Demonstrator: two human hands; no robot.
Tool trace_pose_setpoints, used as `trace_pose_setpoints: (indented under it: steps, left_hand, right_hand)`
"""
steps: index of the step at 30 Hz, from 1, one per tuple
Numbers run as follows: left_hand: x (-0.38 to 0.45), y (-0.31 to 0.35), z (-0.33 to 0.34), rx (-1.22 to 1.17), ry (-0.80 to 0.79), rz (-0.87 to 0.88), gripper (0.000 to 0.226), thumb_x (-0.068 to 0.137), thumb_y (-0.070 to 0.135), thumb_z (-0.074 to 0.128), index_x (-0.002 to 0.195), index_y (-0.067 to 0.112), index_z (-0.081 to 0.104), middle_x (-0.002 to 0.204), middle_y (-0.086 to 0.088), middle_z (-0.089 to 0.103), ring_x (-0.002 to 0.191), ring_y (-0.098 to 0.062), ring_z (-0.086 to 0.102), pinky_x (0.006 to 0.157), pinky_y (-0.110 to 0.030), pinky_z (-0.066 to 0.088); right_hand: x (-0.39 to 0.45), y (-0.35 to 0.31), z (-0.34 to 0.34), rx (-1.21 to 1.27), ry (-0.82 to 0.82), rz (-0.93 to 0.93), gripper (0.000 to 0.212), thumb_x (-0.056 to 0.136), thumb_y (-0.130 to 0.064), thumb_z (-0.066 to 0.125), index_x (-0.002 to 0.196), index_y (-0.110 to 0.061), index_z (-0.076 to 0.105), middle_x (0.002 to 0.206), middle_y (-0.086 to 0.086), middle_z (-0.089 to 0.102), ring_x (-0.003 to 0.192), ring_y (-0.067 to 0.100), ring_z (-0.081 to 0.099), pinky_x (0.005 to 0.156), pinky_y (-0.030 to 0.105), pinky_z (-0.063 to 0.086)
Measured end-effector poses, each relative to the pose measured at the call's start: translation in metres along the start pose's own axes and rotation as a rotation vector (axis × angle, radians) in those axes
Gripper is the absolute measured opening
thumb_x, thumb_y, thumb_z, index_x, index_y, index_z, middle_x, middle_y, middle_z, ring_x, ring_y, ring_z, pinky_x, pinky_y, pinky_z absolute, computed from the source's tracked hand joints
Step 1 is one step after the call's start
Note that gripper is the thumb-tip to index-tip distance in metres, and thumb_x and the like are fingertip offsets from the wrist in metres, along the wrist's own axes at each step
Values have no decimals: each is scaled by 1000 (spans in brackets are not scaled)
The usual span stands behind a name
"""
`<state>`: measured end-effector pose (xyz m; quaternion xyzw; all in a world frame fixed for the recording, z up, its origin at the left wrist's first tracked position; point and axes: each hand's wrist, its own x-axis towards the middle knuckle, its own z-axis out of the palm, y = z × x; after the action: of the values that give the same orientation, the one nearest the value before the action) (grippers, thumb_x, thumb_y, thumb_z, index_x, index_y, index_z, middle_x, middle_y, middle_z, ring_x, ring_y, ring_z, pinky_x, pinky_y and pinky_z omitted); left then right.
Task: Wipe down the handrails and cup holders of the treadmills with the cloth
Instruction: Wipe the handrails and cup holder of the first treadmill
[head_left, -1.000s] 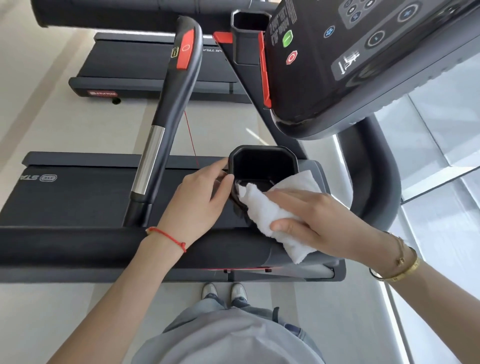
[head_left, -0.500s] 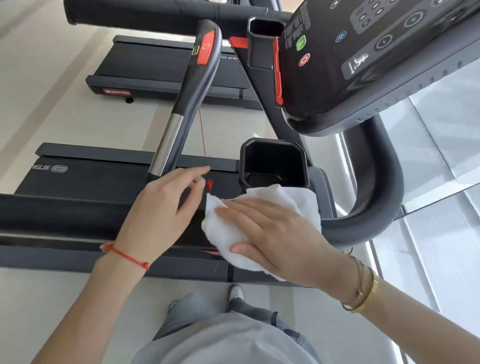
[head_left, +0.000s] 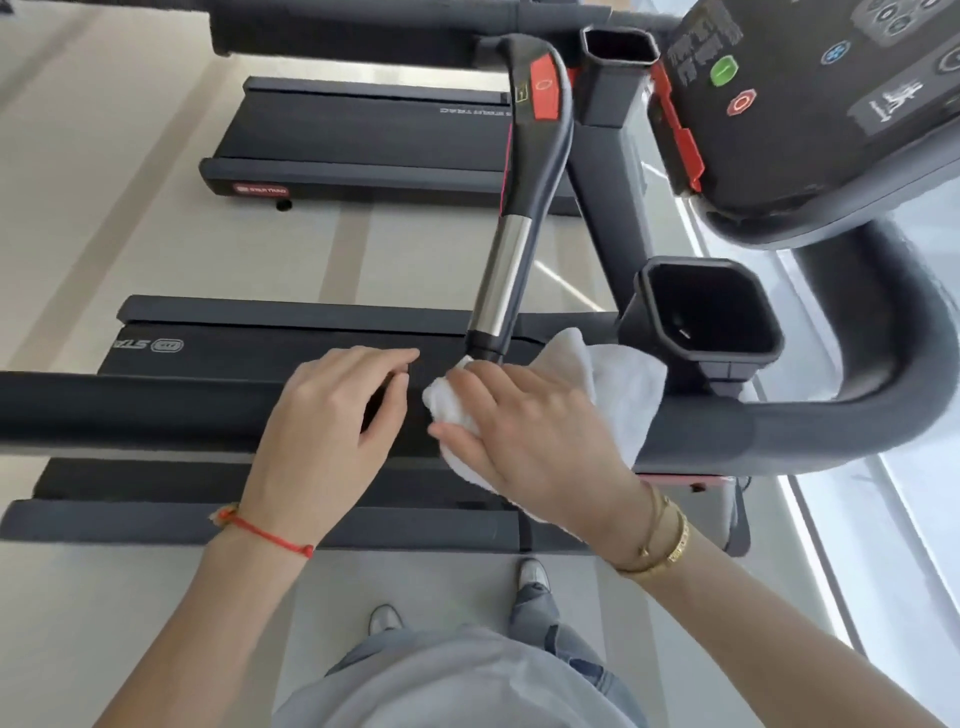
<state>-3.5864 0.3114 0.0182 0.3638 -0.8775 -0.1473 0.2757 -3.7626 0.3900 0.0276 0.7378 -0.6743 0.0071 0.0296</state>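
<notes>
A long black handrail (head_left: 130, 410) runs left to right across the treadmill in front of me. My right hand (head_left: 540, 436) lies flat on a white cloth (head_left: 618, 384) and presses it onto the rail, at the foot of the chrome-and-black inner grip bar (head_left: 506, 275). My left hand (head_left: 322, 431) rests on the rail just left of the cloth, fingers draped loosely over it. The black square cup holder (head_left: 711, 312) stands right of the cloth and nothing is in it.
The console (head_left: 831, 104) with green and red buttons hangs at the upper right. A second cup holder (head_left: 618, 49) sits at the top. The rail curves round at the right (head_left: 909, 364). Another treadmill (head_left: 363, 140) lies beyond; a glass wall is on the right.
My right hand and the cloth moved from the cup holder leftward onto the handrail. My left hand let go of the cup holder's rim and now rests on the rail.
</notes>
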Motion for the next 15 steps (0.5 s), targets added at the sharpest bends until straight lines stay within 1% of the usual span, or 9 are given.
trace_pose_setpoints:
  steps: [2, 4, 6, 8, 10, 12, 15]
  left_hand:
    - [-7, -21, -13, 4, 8, -11, 23, 96, 11, 57, 115, 11, 69, 106, 3, 70, 99, -15, 64, 92, -34, 46]
    - [-14, -39, -22, 3, 2, -14, 22, 96, 12, 57, 114, 11, 69, 106, 3, 71, 100, -17, 64, 94, -38, 46]
    - [-17, -53, -28, -2, -12, -2, 21, 97, 13, 57, 113, 11, 70, 106, 2, 71, 100, -18, 65, 97, -42, 46]
    - [-19, -62, -32, 1, -20, 26, 19, 97, 14, 57, 112, 12, 70, 106, 2, 71, 98, -19, 65, 96, -43, 45]
    - [-19, -69, -35, 1, -25, 51, 18, 97, 14, 58, 110, 12, 70, 105, 2, 72, 96, -20, 66, 95, -43, 45]
    - [-19, -73, -37, -5, -35, 62, 18, 97, 15, 58, 109, 12, 70, 104, 2, 72, 94, -22, 66, 95, -44, 45]
    - [-20, -79, -42, -7, -39, 70, 18, 97, 15, 57, 109, 11, 70, 102, 1, 72, 92, -23, 66, 95, -44, 44]
  right_hand:
    - [2, -11, 1, 19, 34, 67, 69, 103, -53, 1, 118, -18, 58, 108, -4, 63, 94, 17, 61, 82, 32, 46]
    - [1, -14, -1, 59, 82, 111, 65, 103, -51, 3, 122, -20, 57, 113, -6, 63, 102, 16, 60, 86, 31, 44]
    - [-3, -11, -3, 121, 127, 131, 60, 103, -53, 14, 128, -19, 56, 125, -4, 61, 116, 18, 56, 96, 33, 42]
    - [-15, -4, -3, 110, 141, 156, 57, 101, -56, 25, 133, -19, 54, 130, -3, 59, 122, 21, 51, 103, 38, 38]
    - [-28, 0, 0, 44, 141, 206, 57, 99, -58, 29, 135, -20, 53, 125, -2, 60, 116, 25, 53, 103, 41, 37]
    - [-32, -8, 3, -27, 144, 282, 57, 99, -57, 25, 133, -20, 54, 119, -2, 61, 106, 27, 55, 98, 43, 38]
    - [-17, -39, 10, -70, 145, 341, 55, 100, -55, 23, 133, -22, 52, 120, -3, 59, 105, 27, 53, 94, 45, 36]
